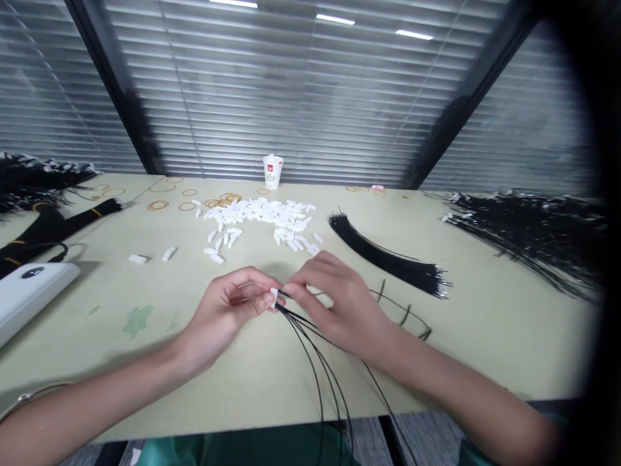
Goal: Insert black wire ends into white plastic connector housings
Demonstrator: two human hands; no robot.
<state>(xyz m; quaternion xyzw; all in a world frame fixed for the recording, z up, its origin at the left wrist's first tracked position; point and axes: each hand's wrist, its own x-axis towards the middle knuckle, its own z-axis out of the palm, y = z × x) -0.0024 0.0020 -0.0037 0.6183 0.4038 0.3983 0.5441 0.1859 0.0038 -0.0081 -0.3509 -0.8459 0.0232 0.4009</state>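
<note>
My left hand (242,299) pinches a small white plastic connector (274,298) over the near middle of the table. Several thin black wires (317,356) run out of its right side and droop past the table's front edge. Close by on the right, my right hand (334,301) is closed, thumb against forefinger, on one black wire (286,294) that reaches the connector's face. Whether that wire's tip sits inside the connector is too small to tell. Beyond the hands lies a pile of loose white connectors (264,213).
A bundle of black wires (388,252) lies right of the pile. Larger heaps of wired pieces stand at the far right (528,233) and far left (39,178). A paper cup (272,172), rubber bands (223,200) and a white device (33,294) are also on the table.
</note>
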